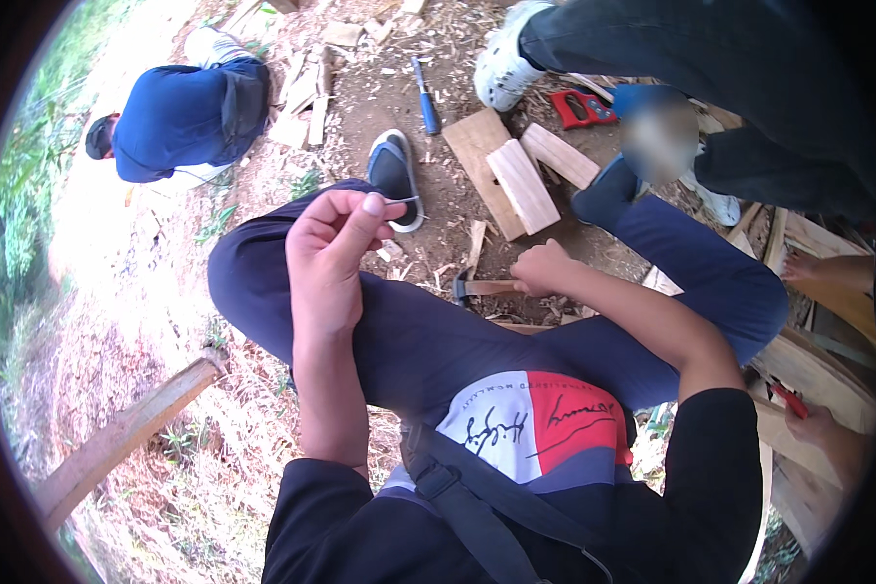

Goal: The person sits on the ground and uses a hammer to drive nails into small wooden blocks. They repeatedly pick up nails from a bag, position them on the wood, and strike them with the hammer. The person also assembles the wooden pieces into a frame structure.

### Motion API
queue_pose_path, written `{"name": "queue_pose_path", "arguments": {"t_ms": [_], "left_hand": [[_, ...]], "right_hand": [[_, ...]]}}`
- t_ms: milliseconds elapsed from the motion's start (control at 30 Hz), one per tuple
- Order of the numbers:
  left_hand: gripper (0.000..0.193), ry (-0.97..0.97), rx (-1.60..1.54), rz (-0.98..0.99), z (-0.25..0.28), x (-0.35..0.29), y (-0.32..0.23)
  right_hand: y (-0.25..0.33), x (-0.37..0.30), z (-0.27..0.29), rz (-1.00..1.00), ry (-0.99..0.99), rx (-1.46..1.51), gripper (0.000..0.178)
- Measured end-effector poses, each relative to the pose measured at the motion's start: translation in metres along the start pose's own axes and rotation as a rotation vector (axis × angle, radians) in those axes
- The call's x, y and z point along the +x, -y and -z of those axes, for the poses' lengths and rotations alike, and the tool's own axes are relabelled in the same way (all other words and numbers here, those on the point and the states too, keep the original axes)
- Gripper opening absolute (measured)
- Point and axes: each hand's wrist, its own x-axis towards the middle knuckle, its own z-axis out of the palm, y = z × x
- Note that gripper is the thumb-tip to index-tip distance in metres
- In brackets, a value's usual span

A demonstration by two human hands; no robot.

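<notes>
My left hand [336, 234] is raised over my bent left leg, thumb and fingers pinching a thin, pale nail [405, 200] that points right. My right hand [543, 269] is closed round the wooden handle of a hammer [492, 287], its dark head low to the ground between my legs. Beyond the hammer, a flat board [472, 146] lies on the dirt. One wood block [524, 185] rests partly on it, with a second block [560, 156] alongside. A blue-handled chisel [426, 102] lies farther left.
A red-handled saw [584, 109] lies near a standing person's leg [642, 44]. Another person in blue [185, 122] bends over at the far left. At right, someone's hand [827, 433] holds a red-handled tool near stacked planks. A wooden pole [127, 433] slants at lower left; wood chips litter the ground.
</notes>
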Motion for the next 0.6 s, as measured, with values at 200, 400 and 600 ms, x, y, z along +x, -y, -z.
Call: {"name": "queue_pose_path", "arguments": {"t_ms": [200,400,600], "left_hand": [[0.015,-0.104,-0.007,0.028,0.005,-0.003,-0.001],[0.014,0.011,-0.095,0.092,-0.004,0.003,-0.003],[0.018,-0.082,-0.097,0.106,-0.011,0.005,-0.007]], "right_hand": [[0.077,-0.043,0.115,0.568,-0.585,1.201,0.028],[0.097,-0.074,0.156,0.651,-0.891,1.057,0.021],[0.092,-0.074,0.157,0.541,-0.955,0.895,0.012]]}}
